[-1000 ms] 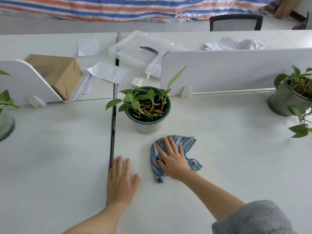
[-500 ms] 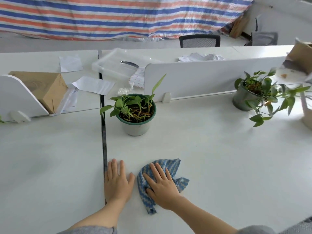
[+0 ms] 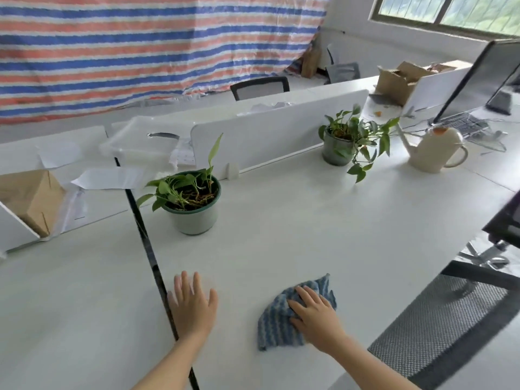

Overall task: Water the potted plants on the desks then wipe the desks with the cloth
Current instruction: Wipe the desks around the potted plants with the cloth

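Note:
A blue striped cloth (image 3: 277, 325) lies bunched on the white desk (image 3: 323, 229) near its front edge. My right hand (image 3: 315, 319) presses flat on the cloth with straight fingers. My left hand (image 3: 192, 305) rests flat on the desk beside the dark gap (image 3: 149, 249) between two desks, holding nothing. A green-rimmed potted plant (image 3: 194, 204) stands behind my hands. A second potted plant (image 3: 340, 142) in a grey pot stands at the back right, next to a cream watering can (image 3: 433, 150).
A white divider panel (image 3: 281, 128) runs along the back of the desk. A mesh office chair (image 3: 439, 327) stands at the right front. A cardboard box (image 3: 31, 201), papers and a clear tray (image 3: 140, 142) lie beyond on the left. A monitor (image 3: 484, 77) and keyboard stand at far right.
My right hand has slid the cloth to the right along the front of the desk, away from my left hand. The view has swung right, revealing the watering can and chair.

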The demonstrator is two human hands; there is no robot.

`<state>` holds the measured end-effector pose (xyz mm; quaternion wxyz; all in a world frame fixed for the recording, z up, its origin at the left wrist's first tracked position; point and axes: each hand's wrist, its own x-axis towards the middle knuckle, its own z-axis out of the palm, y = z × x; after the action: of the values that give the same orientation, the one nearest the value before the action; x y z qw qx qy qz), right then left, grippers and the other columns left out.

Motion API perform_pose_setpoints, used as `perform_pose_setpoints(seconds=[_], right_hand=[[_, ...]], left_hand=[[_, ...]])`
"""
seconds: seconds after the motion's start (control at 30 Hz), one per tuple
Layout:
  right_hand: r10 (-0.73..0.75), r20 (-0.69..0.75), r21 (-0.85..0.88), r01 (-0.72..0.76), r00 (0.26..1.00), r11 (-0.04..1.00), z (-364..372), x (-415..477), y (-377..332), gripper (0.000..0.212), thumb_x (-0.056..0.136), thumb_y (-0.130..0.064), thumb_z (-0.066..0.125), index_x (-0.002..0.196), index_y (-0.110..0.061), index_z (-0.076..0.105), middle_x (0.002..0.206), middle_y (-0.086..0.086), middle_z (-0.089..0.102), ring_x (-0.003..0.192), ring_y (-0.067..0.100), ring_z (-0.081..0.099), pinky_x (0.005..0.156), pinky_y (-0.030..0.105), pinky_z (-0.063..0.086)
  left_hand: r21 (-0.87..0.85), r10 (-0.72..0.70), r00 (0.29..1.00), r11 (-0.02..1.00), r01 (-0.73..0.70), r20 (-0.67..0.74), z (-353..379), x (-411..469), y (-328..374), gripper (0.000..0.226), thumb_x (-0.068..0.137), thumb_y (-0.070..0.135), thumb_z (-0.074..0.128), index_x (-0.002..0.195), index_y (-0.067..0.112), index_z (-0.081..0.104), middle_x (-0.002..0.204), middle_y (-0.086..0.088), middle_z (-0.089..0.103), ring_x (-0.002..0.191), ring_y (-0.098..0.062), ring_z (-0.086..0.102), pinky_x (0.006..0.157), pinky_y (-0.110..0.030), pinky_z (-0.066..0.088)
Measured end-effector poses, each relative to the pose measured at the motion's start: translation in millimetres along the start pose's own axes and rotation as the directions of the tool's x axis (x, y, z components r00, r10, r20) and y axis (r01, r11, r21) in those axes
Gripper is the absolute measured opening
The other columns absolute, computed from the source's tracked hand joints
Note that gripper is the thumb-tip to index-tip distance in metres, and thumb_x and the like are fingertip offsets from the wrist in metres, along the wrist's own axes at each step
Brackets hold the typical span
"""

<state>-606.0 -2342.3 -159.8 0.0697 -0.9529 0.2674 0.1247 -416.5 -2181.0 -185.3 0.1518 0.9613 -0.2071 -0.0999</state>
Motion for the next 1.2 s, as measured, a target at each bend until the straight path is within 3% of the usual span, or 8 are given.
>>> perform_pose_setpoints(seconds=[0.13, 0.3, 0.37, 0.53, 0.73, 0.93, 1.07, 1.2], right_hand=[[0.108, -0.111, 0.213, -0.082, 0.988, 0.974, -21, -21, 9, 0.025, 0.093, -0.03, 0.041, 0.087, -0.018, 0.062, 0.113, 0.0, 0.06, 0.109, 0.021, 0.055, 0.076, 0.033, 0.041], [0.31, -0.132, 0.484, -0.212, 0.941, 0.849, -52, -33, 24, 0.039, 0.095, -0.03, 0.041, 0.058, -0.019, 0.033, 0.06, -0.007, 0.039, 0.056, 0.012, 0.041, 0.05, 0.024, 0.026], [0.349, -0.163, 0.5, -0.228, 0.923, 0.836, -67, -41, 32, 0.043, 0.095, -0.029, 0.042, 0.055, -0.022, 0.029, 0.056, -0.007, 0.038, 0.05, 0.006, 0.034, 0.048, 0.022, 0.024], [0.369, -0.272, 0.514, -0.19, 0.888, 0.836, -96, -67, 46, 0.038, 0.094, -0.03, 0.044, 0.06, -0.015, 0.038, 0.055, -0.005, 0.04, 0.05, 0.011, 0.035, 0.048, 0.026, 0.023], [0.366, -0.445, 0.532, -0.088, 0.817, 0.842, -112, -112, 73, 0.033, 0.093, -0.027, 0.048, 0.076, -0.002, 0.059, 0.068, 0.003, 0.05, 0.063, 0.019, 0.042, 0.053, 0.027, 0.027], [0.379, -0.494, 0.508, -0.095, 0.783, 0.856, -101, -175, 133, 0.041, 0.094, -0.035, 0.045, 0.08, 0.0, 0.062, 0.079, 0.009, 0.061, 0.08, 0.025, 0.055, 0.072, 0.033, 0.039], [0.371, -0.446, 0.543, -0.083, 0.814, 0.836, -93, -219, 161, 0.082, 0.079, -0.07, 0.014, 0.091, -0.008, 0.067, 0.094, 0.004, 0.068, 0.093, 0.02, 0.057, 0.08, 0.025, 0.041], [0.406, -0.464, 0.617, -0.041, 0.788, 0.786, -89, -263, 195, 0.033, 0.094, -0.035, 0.043, 0.116, -0.018, 0.061, 0.112, -0.005, 0.062, 0.104, 0.012, 0.053, 0.087, 0.02, 0.038]], left_hand=[[-0.119, 0.182, 0.98, 0.978, -0.171, 0.087, -7, -18, 31, 0.074, 0.083, 0.052, 0.021, 0.144, 0.011, 0.026, 0.156, -0.011, 0.017, 0.146, -0.028, 0.006, 0.118, -0.041, 0.009], [-0.376, 0.547, 0.763, 0.825, -0.422, 0.345, -23, -42, 90, 0.063, 0.093, 0.038, 0.046, 0.146, 0.018, 0.019, 0.154, 0.0, 0.022, 0.142, -0.016, 0.019, 0.116, -0.029, 0.018], [-0.508, 0.591, 0.688, 0.782, -0.361, 0.421, -30, -53, 112, 0.069, 0.09, 0.04, 0.052, 0.146, 0.023, 0.016, 0.151, 0.0, 0.028, 0.135, -0.015, 0.033, 0.107, -0.027, 0.03], [-0.691, 0.629, 0.64, 0.693, -0.204, 0.442, -41, -74, 157, 0.069, 0.087, 0.039, 0.057, 0.144, 0.026, 0.019, 0.126, 0.001, 0.049, 0.107, -0.013, 0.054, 0.085, -0.024, 0.043], [-0.803, 0.687, 0.64, 0.569, -0.179, 0.344, -51, -105, 201, 0.005, 0.09, 0.017, 0.056, 0.095, 0.016, 0.055, 0.088, -0.002, 0.065, 0.081, -0.011, 0.06, 0.065, -0.01, 0.047], [-0.903, 0.592, 0.705, 0.397, 0.166, 0.39, -57, -151, 254, 0.015, 0.092, 0.01, 0.049, 0.079, 0.015, 0.054, 0.079, -0.002, 0.065, 0.074, -0.023, 0.063, 0.069, -0.031, 0.047], [-0.92, 0.615, 0.687, 0.3, 0.251, 0.388, -57, -187, 293, 0.017, 0.093, 0.007, 0.046, 0.08, 0.015, 0.052, 0.079, -0.006, 0.063, 0.066, -0.025, 0.061, 0.067, -0.036, 0.052], [-0.939, 0.653, 0.679, 0.176, 0.295, 0.335, -49, -225, 334, 0.02, 0.096, 0.008, 0.04, 0.079, 0.015, 0.05, 0.071, -0.003, 0.066, 0.06, -0.022, 0.063, 0.057, -0.033, 0.055]])
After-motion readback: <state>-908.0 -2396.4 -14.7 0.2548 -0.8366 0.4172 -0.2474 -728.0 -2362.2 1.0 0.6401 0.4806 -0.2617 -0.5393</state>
